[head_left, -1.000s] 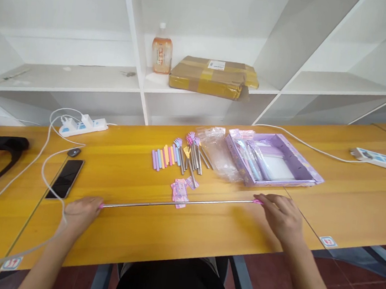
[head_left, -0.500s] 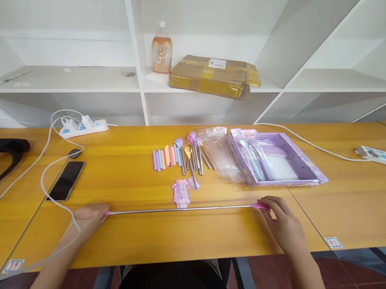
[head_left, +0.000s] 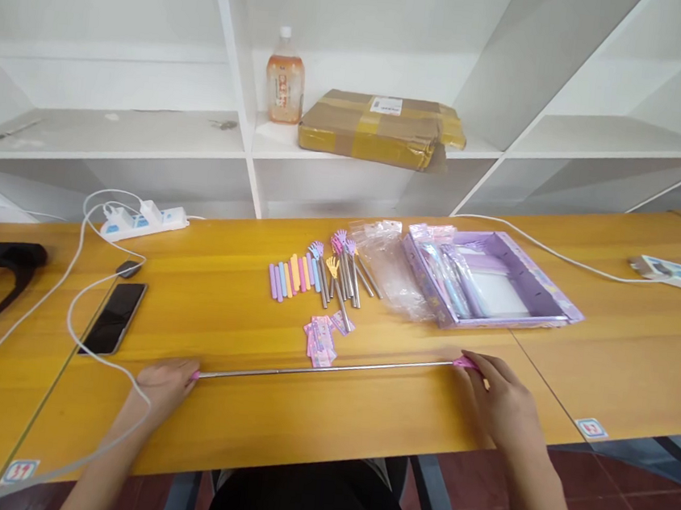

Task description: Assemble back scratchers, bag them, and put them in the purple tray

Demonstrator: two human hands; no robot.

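Observation:
A telescopic back scratcher (head_left: 329,367) with a thin metal rod is stretched out long between my hands, low over the table. My left hand (head_left: 167,383) is closed round its pink end at the left. At the other end, my right hand (head_left: 499,393) pinches the pink head. Just beyond the rod lies a small pile of pink printed cards (head_left: 320,340). Behind them are several short back scratchers with hand-shaped heads (head_left: 347,272) and metal rods, beside a row of coloured handles (head_left: 293,276).
A purple open box (head_left: 544,313) holds bagged back scratchers (head_left: 453,279), with clear plastic bags (head_left: 395,281) at its left. A phone (head_left: 115,319), white cable (head_left: 78,292), power strip (head_left: 146,222) and black strapped device (head_left: 0,284) lie left. A bottle (head_left: 284,83) and carton (head_left: 378,129) stand on the shelf.
Both hands still hold the stretched back scratcher, which has shifted slightly to the right. The view has tilted a little; the things on the table lie as before.

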